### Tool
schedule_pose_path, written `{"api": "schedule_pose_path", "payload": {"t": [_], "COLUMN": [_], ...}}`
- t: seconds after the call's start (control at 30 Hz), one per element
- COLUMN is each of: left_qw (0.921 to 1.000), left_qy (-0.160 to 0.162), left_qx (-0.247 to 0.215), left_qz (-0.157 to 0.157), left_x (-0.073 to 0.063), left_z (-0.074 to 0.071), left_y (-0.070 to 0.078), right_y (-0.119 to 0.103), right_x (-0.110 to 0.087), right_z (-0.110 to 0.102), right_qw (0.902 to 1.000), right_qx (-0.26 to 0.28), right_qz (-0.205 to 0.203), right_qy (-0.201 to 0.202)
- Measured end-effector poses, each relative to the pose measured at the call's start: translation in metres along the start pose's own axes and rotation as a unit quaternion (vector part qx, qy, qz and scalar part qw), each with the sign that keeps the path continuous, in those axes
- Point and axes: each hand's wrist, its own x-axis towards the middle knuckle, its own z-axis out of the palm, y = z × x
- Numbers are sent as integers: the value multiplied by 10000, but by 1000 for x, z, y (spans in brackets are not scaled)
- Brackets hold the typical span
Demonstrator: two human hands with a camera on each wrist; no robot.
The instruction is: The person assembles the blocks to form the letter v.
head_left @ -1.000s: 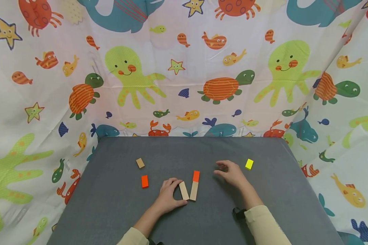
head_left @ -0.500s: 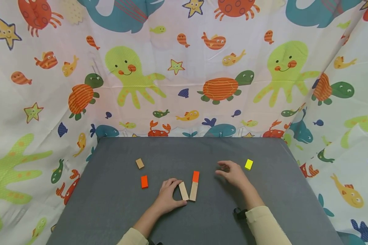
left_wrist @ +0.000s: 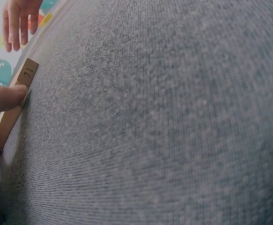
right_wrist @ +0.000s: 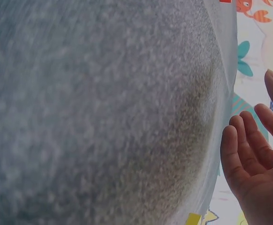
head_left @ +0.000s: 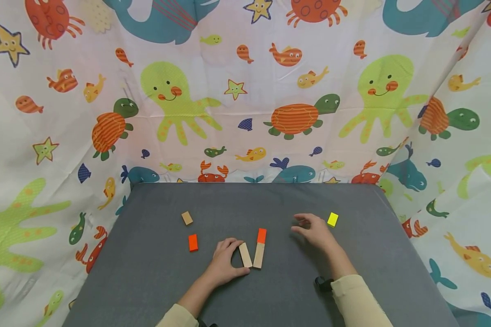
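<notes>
Midway between the side edges of the grey, woven-textured table (head_left: 286, 295), the left hand (head_left: 224, 262) pinches a slim wooden block (head_left: 245, 255). The right hand (head_left: 314, 230), loosely curved and empty, hovers near a yellow cuboid (head_left: 333, 219) toward the far right corner.

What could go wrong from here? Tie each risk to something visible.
The left hand pinches a pale block whose near end lies close to the neighbouring pale block; turning it might push that one askew from the orange block at its far end.

The right hand is near the yellow block; an outward sweep could knock it.
</notes>
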Motion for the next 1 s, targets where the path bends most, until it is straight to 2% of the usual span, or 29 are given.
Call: {"api": "schedule_pose_path", "payload": {"t": [0.63, 1.0], "left_qw": [10000, 9999], "left_qy": [19, 49], "left_qx": [25, 82], "left_qz": [43, 67], "left_x": [0, 0], "left_z": [2, 3], "left_y": [-3, -5], "right_y": [9, 12], "right_x": [-3, -5], "right_z": [-6, -12], "right_qw": [9996, 9997], "right_qx": [29, 28], "right_qz": [-73, 119], "right_qy": [263, 216]}}
